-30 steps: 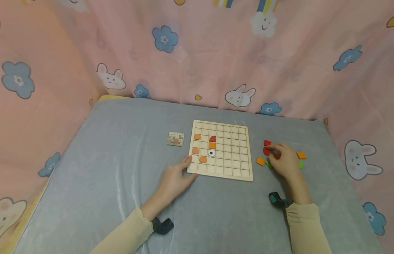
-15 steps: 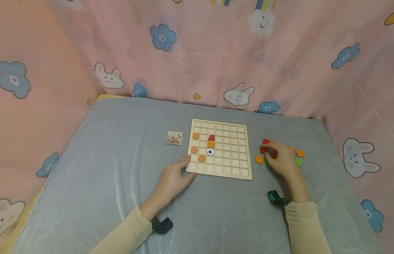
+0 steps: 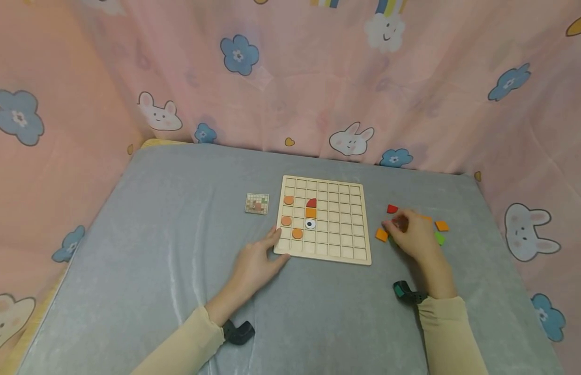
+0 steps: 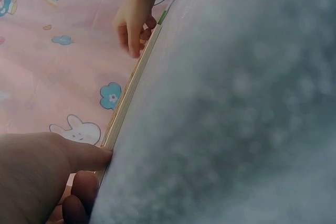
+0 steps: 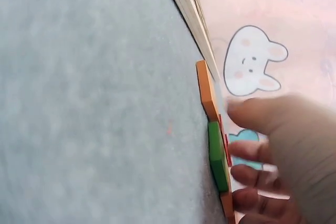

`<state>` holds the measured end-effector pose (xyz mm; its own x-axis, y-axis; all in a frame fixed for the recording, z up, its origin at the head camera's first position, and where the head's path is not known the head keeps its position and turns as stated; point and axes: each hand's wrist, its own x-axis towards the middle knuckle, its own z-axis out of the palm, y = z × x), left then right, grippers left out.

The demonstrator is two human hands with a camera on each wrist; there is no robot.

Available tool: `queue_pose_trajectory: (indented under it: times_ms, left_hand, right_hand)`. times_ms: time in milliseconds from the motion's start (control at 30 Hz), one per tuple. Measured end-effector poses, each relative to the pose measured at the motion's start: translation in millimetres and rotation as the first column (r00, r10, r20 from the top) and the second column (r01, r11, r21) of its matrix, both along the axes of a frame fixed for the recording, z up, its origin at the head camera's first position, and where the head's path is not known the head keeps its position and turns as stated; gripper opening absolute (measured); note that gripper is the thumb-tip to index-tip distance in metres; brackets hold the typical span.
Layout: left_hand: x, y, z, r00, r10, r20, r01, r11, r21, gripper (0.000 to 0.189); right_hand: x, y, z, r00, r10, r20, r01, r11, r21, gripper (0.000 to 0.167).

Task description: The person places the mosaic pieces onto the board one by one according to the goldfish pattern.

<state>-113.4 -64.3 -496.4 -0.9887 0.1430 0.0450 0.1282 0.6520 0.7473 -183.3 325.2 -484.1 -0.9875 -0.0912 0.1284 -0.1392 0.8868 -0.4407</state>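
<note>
A square wooden grid board [image 3: 339,226] lies on the grey-covered table. My left hand [image 3: 255,268] holds its near left corner, thumb on the front edge and fingers at the left side; the left wrist view shows the thumb against the edge. On the board sit several orange discs [image 3: 297,234], a red quarter-round piece [image 3: 311,202], an orange square [image 3: 311,212] and a white eye disc [image 3: 310,224]. My right hand [image 3: 414,234] is over loose pieces right of the board, fingertips low near an orange square [image 3: 381,235]. I cannot tell whether these fingers pinch a piece.
A small pattern card [image 3: 257,203] lies left of the board. Around my right hand are a red piece [image 3: 392,209], another orange square [image 3: 442,226] and a green piece [image 5: 218,157]. A pink patterned curtain [image 3: 290,78] stands behind the table.
My right hand's fingertips have shifted slightly left; the red piece seen at them earlier is now hidden from the head view. My left hand stays on the board's corner.
</note>
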Motion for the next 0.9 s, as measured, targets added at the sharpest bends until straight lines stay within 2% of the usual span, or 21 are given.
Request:
queue_pose_trajectory:
  times_ms: [67, 200, 300, 433, 633, 733, 900]
  left_hand:
    - [0.0, 0.0, 0.0, 1.000, 0.000, -0.002, 0.000, 1.000, -0.002, 0.066]
    - [0.2, 0.0, 0.2, 1.000, -0.003, -0.004, 0.002, 1.000, -0.002, 0.065]
    - [0.2, 0.1, 0.0, 1.000, -0.002, -0.005, 0.002, 1.000, -0.001, 0.065]
    - [0.3, 0.2, -0.1, 1.000, 0.001, -0.006, -0.001, 1.000, 0.001, 0.065]
    - [0.1, 0.3, -0.5, 1.000, 0.002, -0.001, -0.002, 1.000, 0.002, 0.066]
    - [-0.1, 0.0, -0.9, 1.000, 0.000, 0.000, 0.000, 1.000, 0.005, 0.066]
    - [0.2, -0.3, -0.5, 1.000, -0.001, 0.002, 0.001, 1.000, 0.004, 0.066]
  right_hand:
    - [0.5, 2.3, 1.1, 1.000, 0.030, -0.001, -0.030, 1.000, -0.001, 0.027]
    - [1.9, 7.0, 5.4, 0.991, 0.135, 0.008, -0.135, 0.991, -0.022, 0.038]
    - [1.9, 7.4, 7.5, 0.987, 0.158, 0.014, -0.158, 0.987, -0.027, 0.033]
    - [-0.2, 3.1, 7.9, 0.994, 0.110, 0.022, -0.111, 0.994, 0.004, 0.025]
    - [-1.5, -3.8, 3.3, 0.999, 0.047, 0.006, -0.047, 0.999, 0.007, 0.040]
    - [-1.2, -9.6, 1.6, 1.000, 0.001, 0.015, -0.001, 1.000, 0.007, 0.041]
    - [-1.1, -14.7, -0.4, 0.997, -0.077, 0.010, 0.077, 0.997, -0.031, 0.030]
